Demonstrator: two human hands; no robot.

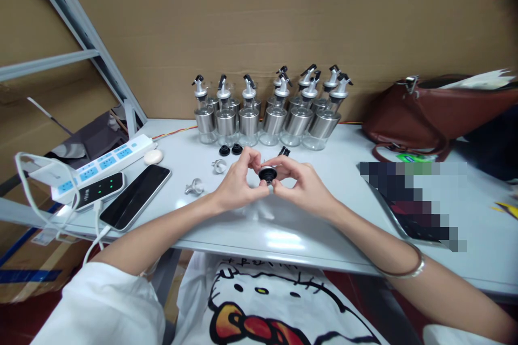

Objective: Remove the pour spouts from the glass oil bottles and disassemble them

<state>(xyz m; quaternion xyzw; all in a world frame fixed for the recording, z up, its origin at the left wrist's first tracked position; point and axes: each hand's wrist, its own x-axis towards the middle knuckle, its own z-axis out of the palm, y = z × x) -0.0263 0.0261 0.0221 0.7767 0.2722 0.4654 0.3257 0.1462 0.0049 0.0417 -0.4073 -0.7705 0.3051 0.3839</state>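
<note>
Both hands meet over the middle of the grey table [332, 226]. My left hand [238, 180] and my right hand [301, 183] pinch the same small black round stopper part [267, 173] with a silver rim between their fingertips. Just behind them stand several glass oil bottles [275, 118] with steel bands and black-and-silver pour spouts. Loose parts lie close by: two black rubber rings [230, 150], a black piece [284, 151], and two silver spout pieces [194, 187] [219, 165] to the left of my left hand.
A white power strip [109, 161], a black phone [135, 195], a small black device with green lights [99, 190] and a white oval object [153, 157] lie at the left. A brown leather bag [424, 113] sits at the right, against a cardboard wall. A blurred-out patch covers the right side of the table.
</note>
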